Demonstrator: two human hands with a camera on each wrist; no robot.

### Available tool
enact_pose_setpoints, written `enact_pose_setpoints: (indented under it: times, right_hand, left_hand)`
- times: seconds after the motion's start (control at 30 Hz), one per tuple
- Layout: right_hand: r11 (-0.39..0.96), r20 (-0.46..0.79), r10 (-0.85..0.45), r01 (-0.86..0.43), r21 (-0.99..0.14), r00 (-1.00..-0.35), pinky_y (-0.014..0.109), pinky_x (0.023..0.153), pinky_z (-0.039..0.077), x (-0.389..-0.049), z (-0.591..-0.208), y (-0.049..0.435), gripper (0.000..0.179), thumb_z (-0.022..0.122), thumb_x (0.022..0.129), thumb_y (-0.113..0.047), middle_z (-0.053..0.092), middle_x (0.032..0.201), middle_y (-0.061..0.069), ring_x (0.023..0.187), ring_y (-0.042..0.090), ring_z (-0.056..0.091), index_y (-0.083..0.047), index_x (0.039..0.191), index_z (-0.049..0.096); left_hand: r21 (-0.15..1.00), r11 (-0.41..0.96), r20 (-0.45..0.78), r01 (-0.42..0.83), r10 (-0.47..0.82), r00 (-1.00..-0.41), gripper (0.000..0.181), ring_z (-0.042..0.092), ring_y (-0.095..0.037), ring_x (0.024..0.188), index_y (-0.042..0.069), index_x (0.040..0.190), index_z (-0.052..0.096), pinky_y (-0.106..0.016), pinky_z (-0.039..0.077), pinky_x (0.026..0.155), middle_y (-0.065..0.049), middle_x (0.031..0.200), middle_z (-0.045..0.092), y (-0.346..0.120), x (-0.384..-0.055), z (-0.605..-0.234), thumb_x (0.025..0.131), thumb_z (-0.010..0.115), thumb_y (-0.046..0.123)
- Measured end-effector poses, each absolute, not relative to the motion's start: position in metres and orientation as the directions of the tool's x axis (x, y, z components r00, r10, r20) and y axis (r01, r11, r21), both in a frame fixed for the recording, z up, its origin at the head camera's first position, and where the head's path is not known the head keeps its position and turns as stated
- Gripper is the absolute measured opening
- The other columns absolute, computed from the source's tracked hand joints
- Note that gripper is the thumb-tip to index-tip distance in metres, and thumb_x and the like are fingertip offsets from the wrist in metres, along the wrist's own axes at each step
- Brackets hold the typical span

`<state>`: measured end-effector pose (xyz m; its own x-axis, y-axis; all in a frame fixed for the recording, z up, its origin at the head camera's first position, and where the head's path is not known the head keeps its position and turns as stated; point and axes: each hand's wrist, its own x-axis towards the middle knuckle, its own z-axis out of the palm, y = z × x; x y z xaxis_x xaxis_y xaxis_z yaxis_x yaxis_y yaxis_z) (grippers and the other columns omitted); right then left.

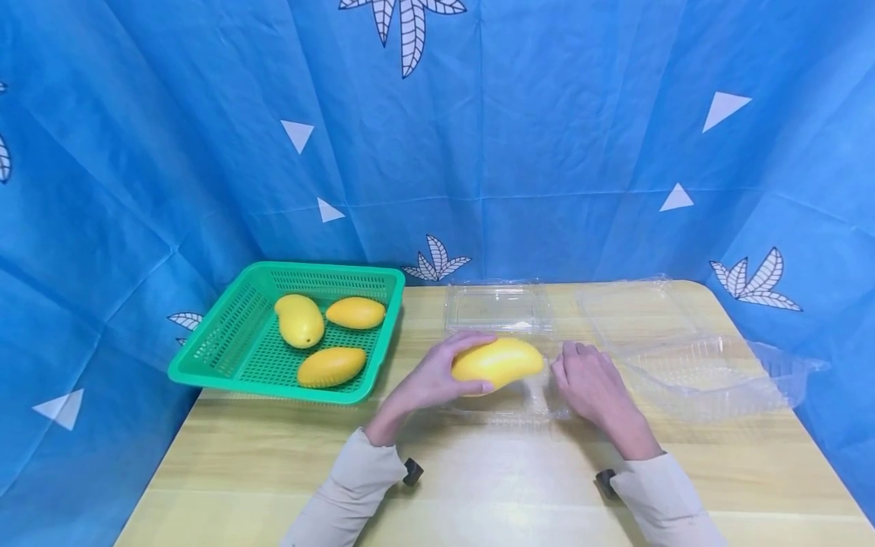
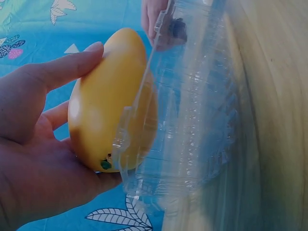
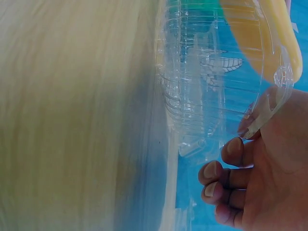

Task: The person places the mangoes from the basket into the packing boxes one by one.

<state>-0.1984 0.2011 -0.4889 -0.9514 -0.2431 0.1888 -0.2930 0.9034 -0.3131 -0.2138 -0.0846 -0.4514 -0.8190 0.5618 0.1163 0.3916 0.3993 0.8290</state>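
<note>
My left hand point(image 1: 434, 374) grips a yellow mango point(image 1: 502, 360), thumb on one side and fingers on the other, above a clear plastic clamshell box point(image 2: 192, 110). In the left wrist view the mango point(image 2: 108, 96) is partly seen through the box's near wall, at rim height. At the right end of the box my right hand point(image 1: 593, 384) pinches the rim between thumb and index finger, its other fingers curled. The box's lid point(image 1: 499, 305) lies folded back behind it. Much of the box is hidden by the mango and hands in the head view.
A green basket point(image 1: 273, 390) at the left holds three more mangoes, one of them a paler mango point(image 1: 301, 321). Another clear clamshell box point(image 1: 711, 387) sits opened at the right, its lid point(image 1: 636, 313) toward the back. A blue curtain point(image 1: 547, 137) hangs behind the wooden table point(image 1: 492, 494).
</note>
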Motion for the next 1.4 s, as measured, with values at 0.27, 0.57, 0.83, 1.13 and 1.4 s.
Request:
enact_pose_setpoints:
  times: [0.27, 0.57, 0.83, 1.13, 1.4]
  right_hand:
    - [0.903, 0.181, -0.239, -0.287, -0.321, -0.954, 0.043, 0.067, 0.045, -0.198, -0.489, 0.203, 0.024, 0.041, 0.105, -0.015, 0.045, 0.072, 0.005, 0.069, 0.025, 0.047, -0.008, 0.083, 0.05]
    - [0.905, 0.189, -0.246, -0.295, -0.305, -0.951, 0.039, 0.065, 0.042, -0.196, -0.49, 0.202, 0.024, 0.043, 0.104, -0.015, 0.042, 0.07, 0.003, 0.067, 0.023, 0.044, -0.009, 0.081, 0.047]
    - [0.901, 0.192, -0.245, -0.296, -0.317, -0.95, 0.037, 0.062, 0.04, -0.196, -0.488, 0.201, 0.024, 0.043, 0.104, -0.014, 0.041, 0.071, 0.003, 0.067, 0.023, 0.042, -0.01, 0.081, 0.046]
    - [0.905, 0.198, -0.23, -0.284, -0.317, -0.953, 0.042, 0.066, 0.043, -0.197, -0.487, 0.2, 0.024, 0.04, 0.103, -0.015, 0.043, 0.071, 0.004, 0.068, 0.024, 0.045, -0.01, 0.081, 0.046]
    - [0.904, 0.199, -0.229, -0.284, -0.32, -0.953, 0.042, 0.066, 0.043, -0.197, -0.49, 0.199, 0.024, 0.042, 0.104, -0.014, 0.044, 0.07, 0.005, 0.068, 0.025, 0.045, -0.009, 0.08, 0.047]
  left_hand:
    - [0.785, 0.441, 0.091, 0.435, 0.613, -0.785, 0.074, 0.051, -0.02, 0.129, 0.021, 0.148, 0.056, -0.043, 0.045, 0.103, -0.001, 0.15, 0.052, -0.078, -0.211, -0.456, 0.081, 0.089, 0.025]
    - [0.716, 0.485, 0.056, 0.502, 0.677, -0.734, 0.077, 0.045, -0.022, 0.138, 0.02, 0.148, 0.056, -0.046, 0.04, 0.111, -0.003, 0.151, 0.052, -0.075, -0.207, -0.461, 0.079, 0.09, 0.022]
    - [0.681, 0.526, 0.018, 0.509, 0.684, -0.73, 0.076, 0.045, -0.024, 0.137, 0.02, 0.151, 0.052, -0.044, 0.043, 0.107, -0.005, 0.155, 0.047, -0.075, -0.206, -0.461, 0.084, 0.086, 0.028]
    - [0.619, 0.574, -0.011, 0.536, 0.689, -0.725, 0.072, 0.05, -0.023, 0.129, 0.018, 0.153, 0.049, -0.042, 0.046, 0.104, -0.007, 0.153, 0.048, -0.075, -0.204, -0.462, 0.09, 0.081, 0.032]
    - [0.568, 0.58, -0.025, 0.585, 0.722, -0.691, 0.066, 0.044, -0.028, 0.141, 0.019, 0.154, 0.048, -0.051, 0.038, 0.113, -0.011, 0.157, 0.045, -0.075, -0.202, -0.462, 0.094, 0.075, 0.03]
